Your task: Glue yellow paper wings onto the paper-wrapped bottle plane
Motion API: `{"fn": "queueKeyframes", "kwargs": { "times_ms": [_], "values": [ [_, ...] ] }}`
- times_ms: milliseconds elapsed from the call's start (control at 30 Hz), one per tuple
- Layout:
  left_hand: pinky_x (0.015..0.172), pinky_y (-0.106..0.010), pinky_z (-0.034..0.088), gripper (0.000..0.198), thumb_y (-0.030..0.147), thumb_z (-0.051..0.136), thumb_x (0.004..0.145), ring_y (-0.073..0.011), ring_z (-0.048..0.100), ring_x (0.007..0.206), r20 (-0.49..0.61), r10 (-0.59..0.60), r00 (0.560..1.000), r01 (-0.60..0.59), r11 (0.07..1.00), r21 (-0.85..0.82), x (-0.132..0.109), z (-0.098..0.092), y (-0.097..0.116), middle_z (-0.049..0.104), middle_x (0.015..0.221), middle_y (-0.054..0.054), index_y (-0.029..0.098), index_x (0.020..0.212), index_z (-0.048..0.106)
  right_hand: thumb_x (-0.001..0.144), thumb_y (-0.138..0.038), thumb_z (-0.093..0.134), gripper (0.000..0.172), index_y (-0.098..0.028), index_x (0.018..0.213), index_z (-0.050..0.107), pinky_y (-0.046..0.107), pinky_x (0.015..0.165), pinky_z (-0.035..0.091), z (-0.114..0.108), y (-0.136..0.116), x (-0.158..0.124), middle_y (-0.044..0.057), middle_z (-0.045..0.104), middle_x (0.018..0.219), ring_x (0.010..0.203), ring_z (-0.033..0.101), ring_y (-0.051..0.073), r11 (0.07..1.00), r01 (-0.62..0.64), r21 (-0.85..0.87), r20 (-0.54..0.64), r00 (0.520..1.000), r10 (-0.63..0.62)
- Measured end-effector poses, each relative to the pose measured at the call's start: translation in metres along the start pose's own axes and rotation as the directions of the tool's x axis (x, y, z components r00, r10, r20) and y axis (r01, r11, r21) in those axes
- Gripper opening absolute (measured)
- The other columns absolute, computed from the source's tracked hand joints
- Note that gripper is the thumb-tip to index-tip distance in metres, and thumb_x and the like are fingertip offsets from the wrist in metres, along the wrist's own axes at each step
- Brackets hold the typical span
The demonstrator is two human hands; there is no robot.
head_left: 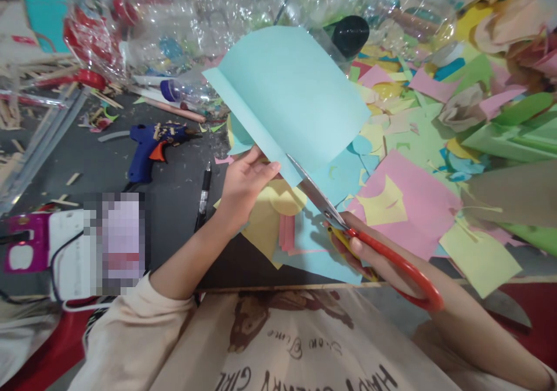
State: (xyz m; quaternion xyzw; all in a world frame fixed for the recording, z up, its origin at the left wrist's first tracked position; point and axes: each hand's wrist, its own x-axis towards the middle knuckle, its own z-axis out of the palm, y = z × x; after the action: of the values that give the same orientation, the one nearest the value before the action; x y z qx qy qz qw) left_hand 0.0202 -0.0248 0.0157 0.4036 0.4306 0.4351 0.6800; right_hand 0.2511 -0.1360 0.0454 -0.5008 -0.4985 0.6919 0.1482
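Note:
My left hand (250, 182) pinches the near edge of a light blue paper sheet (300, 89), thumb on top. The sheet is raised above the table, and a strip along its left side is folded over. In my right hand (361, 246) is a pair of scissors (402, 263) with red and yellow handles, the fingers closed around them. The blades meet the sheet's near corner, just right of my left thumb. Below lie a yellow paper circle (285, 198), small pink paper strips (286, 232) and more light blue paper.
A blue glue gun (145, 147) and a black pen (203, 196) lie to the left. Clear plastic bottles (174, 25) crowd the back. Pink paper (413, 205) and many coloured scraps cover the right side. A white power strip (72, 254) sits at the near left.

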Motion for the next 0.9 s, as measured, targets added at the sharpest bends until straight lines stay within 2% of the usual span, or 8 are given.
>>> {"fn": "queueKeyframes", "kwargs": {
  "times_ms": [100, 300, 567, 733, 800, 900],
  "values": [
    [0.093, -0.034, 0.061, 0.038, 0.032, 0.075, 0.078, -0.0224, 0.072, 0.103, -0.006, -0.012, 1.000, 0.012, 1.000, -0.006, 0.000, 0.000, 0.000, 0.076, 0.103, -0.004, 0.020, 0.113, 0.068, 0.098, -0.067, 0.031, 0.044, -0.025, 0.096, 0.044, 0.028, 0.049, 0.031, 0.001, 0.000, 0.001, -0.005, 0.042, 0.066, 0.054, 0.036, 0.013, 0.999, -0.013, 0.039, 0.057, 0.998, 0.011],
    [0.095, -0.037, 0.060, 0.035, 0.034, 0.076, 0.079, -0.0239, 0.071, 0.106, -0.007, 0.018, 1.000, -0.018, 1.000, 0.012, 0.000, -0.002, -0.002, 0.075, 0.105, -0.004, 0.022, 0.111, 0.070, 0.095, -0.066, 0.042, 0.041, -0.026, 0.090, 0.047, 0.028, 0.049, 0.034, 0.006, -0.007, 0.002, -0.003, 0.038, 0.070, 0.058, 0.036, 0.013, 1.000, 0.001, 0.012, -0.046, 0.999, 0.000],
    [0.094, -0.034, 0.060, 0.037, 0.036, 0.081, 0.075, -0.0215, 0.073, 0.100, -0.043, 0.019, 0.999, -0.018, 1.000, 0.011, 0.000, -0.003, -0.002, 0.076, 0.103, -0.003, 0.023, 0.108, 0.072, 0.095, -0.066, 0.044, 0.042, -0.024, 0.090, 0.046, 0.024, 0.043, 0.029, 0.009, -0.001, 0.005, -0.004, 0.038, 0.073, 0.057, 0.033, 0.010, 1.000, 0.012, 0.026, -0.049, 0.999, -0.011],
    [0.092, -0.034, 0.060, 0.038, 0.036, 0.079, 0.078, -0.0210, 0.072, 0.098, -0.024, 0.043, 0.999, -0.042, 0.999, 0.027, 0.001, -0.003, -0.004, 0.075, 0.101, -0.004, 0.022, 0.112, 0.071, 0.096, -0.063, 0.045, 0.040, -0.023, 0.099, 0.049, 0.024, 0.042, 0.029, 0.010, 0.007, 0.006, -0.003, 0.038, 0.078, 0.057, 0.034, 0.009, 0.999, 0.003, 0.049, -0.063, 0.998, 0.001],
    [0.087, -0.032, 0.061, 0.037, 0.036, 0.078, 0.078, -0.0191, 0.072, 0.091, -0.023, 0.053, 0.998, -0.053, 0.998, 0.040, 0.001, -0.003, -0.004, 0.074, 0.098, -0.003, 0.022, 0.112, 0.071, 0.096, -0.063, 0.046, 0.041, -0.024, 0.103, 0.051, 0.024, 0.043, 0.031, 0.011, 0.010, 0.005, -0.002, 0.039, 0.080, 0.057, 0.035, 0.009, 0.999, -0.007, 0.042, -0.073, 0.997, 0.010],
    [0.072, -0.025, 0.059, 0.031, 0.034, 0.078, 0.078, -0.0139, 0.068, 0.074, -0.050, 0.063, 0.997, -0.059, 0.995, 0.083, 0.001, -0.003, -0.002, 0.070, 0.083, 0.000, 0.023, 0.106, 0.071, 0.096, -0.063, 0.044, 0.040, -0.024, 0.102, 0.050, 0.025, 0.043, 0.031, 0.010, 0.010, 0.002, -0.002, 0.039, 0.078, 0.058, 0.035, 0.010, 1.000, -0.003, 0.015, -0.059, 0.998, 0.003]
  ]
}}
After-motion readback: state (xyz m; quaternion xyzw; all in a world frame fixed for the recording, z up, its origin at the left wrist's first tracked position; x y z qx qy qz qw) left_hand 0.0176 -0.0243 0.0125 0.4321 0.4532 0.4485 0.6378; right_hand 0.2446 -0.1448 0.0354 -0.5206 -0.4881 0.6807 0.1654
